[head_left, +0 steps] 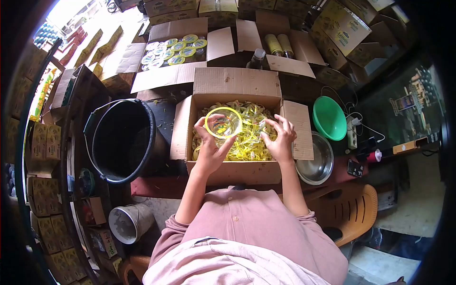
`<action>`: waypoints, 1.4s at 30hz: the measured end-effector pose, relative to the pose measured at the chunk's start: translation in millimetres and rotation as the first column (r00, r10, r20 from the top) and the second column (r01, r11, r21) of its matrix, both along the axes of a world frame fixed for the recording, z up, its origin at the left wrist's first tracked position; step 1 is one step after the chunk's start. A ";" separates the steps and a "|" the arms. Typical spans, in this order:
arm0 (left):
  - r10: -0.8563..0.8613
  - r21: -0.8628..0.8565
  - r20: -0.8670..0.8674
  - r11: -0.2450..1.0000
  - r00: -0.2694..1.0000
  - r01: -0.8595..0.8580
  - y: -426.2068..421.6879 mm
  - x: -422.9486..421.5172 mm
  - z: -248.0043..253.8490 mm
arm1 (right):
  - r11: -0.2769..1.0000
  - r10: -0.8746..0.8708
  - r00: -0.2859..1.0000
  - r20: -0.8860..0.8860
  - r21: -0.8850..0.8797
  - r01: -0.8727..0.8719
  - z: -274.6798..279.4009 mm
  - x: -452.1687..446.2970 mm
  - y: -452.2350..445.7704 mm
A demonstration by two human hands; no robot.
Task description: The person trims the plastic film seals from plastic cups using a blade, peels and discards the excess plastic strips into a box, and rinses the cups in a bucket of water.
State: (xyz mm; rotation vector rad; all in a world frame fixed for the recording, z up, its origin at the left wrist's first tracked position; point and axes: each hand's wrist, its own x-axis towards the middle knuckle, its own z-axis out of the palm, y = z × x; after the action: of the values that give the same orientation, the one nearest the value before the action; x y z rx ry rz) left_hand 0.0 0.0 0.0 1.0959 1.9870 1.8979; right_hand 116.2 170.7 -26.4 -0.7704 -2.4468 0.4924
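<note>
My left hand [212,145] is closed around a clear plastic cup [224,137] with a bright yellow rim. The rim faces up toward me, and some fingers show through the clear wall. To the right, my right hand [282,137] hovers with its thumb and fingers curved and apart. Something shiny and clear shows near its fingertips; whether they touch it I cannot tell. Below both hands stands an open cardboard box [232,170], full of tangled yellow and clear plastic strips [251,147].
A black bucket [151,142] stands left of the box. On the right are a green basin [329,118] and a metal bowl [315,161]. Farther back, one carton [178,29] holds several lidded cups and another [304,42] holds rolls. An orange chair [351,211] is at my right.
</note>
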 end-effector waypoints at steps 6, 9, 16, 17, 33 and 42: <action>0.084 -0.082 -0.156 0.992 0.984 -0.098 -6.4 1.1 11.6 | 0.957 0.255 0.921 -0.294 -0.062 -0.285 61.6 -14.1 -36.4; 0.091 -0.050 -0.170 0.994 0.981 -0.101 -7.7 2.3 7.3 | 0.952 0.306 0.913 -0.271 0.087 -0.293 79.7 -14.3 -48.8; 0.098 0.004 -0.178 0.995 0.979 -0.099 -8.3 4.1 6.1 | 0.940 0.336 0.906 -0.258 0.147 -0.306 80.1 -19.6 -53.9; 0.103 0.005 -0.194 0.995 0.976 -0.104 -8.4 4.1 5.5 | 0.944 0.324 0.912 -0.252 0.142 -0.296 80.1 -20.1 -54.6; 0.167 0.049 -0.287 0.986 0.943 -0.160 2.1 7.6 -2.7 | 0.970 0.226 0.911 -0.345 -0.002 -0.242 62.1 -24.6 -62.3; 0.082 -0.008 -0.277 0.996 0.957 -0.088 -5.5 3.5 1.2 | 0.990 0.142 0.934 -0.327 0.051 -0.133 69.1 -26.4 -41.5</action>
State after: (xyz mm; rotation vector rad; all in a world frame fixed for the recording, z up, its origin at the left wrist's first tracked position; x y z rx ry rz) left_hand 3.5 -5.5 1.2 1.3561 2.2271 1.8459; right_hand 89.7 129.2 42.7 -0.4617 -2.1955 0.5869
